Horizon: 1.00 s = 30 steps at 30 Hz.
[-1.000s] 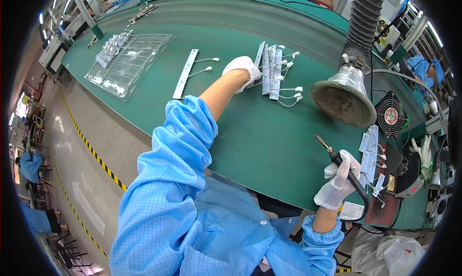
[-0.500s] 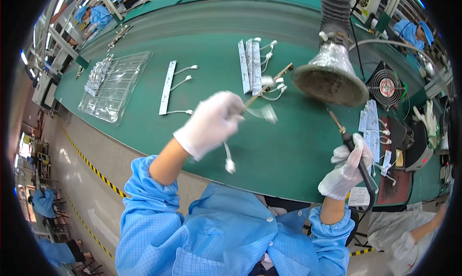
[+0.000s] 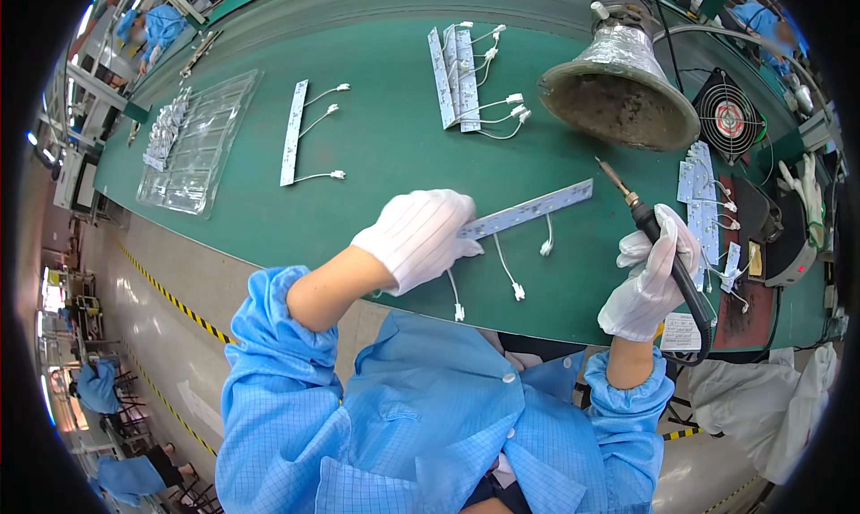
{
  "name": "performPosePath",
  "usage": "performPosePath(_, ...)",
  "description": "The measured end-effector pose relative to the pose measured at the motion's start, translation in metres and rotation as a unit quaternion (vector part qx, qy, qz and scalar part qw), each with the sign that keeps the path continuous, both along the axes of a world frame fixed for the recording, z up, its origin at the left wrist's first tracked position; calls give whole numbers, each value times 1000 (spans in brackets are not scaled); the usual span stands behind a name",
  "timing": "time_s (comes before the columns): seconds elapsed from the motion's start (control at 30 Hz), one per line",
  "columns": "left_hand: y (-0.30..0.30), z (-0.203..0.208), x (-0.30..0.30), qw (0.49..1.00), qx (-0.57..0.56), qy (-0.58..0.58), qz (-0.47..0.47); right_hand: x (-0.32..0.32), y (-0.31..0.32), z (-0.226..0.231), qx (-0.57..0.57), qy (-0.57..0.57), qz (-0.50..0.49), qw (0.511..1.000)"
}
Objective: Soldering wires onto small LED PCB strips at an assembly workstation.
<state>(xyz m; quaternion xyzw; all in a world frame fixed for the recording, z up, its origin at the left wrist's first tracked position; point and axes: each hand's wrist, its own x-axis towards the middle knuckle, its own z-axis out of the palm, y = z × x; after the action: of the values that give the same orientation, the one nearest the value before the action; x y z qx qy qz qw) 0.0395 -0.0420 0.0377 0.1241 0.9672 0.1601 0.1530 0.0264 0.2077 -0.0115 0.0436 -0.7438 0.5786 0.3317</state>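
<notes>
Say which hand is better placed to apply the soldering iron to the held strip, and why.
Probably the right hand: it holds the soldering iron, tip near the free end of the white strip that the left hand grips.

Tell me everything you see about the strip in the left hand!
The strip is narrow, straight and pale bluish-white, with small dark spots. Two thin wires ending in white plugs trail from it; a third shows by the gloved left hand, which grips one end. The other end slants up rightward over the green table.
</notes>
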Motion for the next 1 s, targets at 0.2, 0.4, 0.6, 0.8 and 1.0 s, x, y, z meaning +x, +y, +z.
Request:
performPosePath(0.2, 26, -6, -36, 978, 191, -67, -50, 9, -3, 1, 22, 55, 20, 998)
performPosePath(0.4, 35, -22, -42, 936, 326, -119, 60, 4, 12, -3, 414, 242, -35, 877)
performPosePath(0.6, 37, -24, -43, 953, 296, -68, -3, 15, 1, 7, 113, 14, 163, 980)
performPosePath(0.8, 40, -17, -45, 936, 317, -142, 54, 15, -1, 12, 134, -21, 179, 974)
performPosePath(1.0, 35, -30, -42, 953, 292, -80, -7, 14, 0, 8, 109, -7, 197, 974)
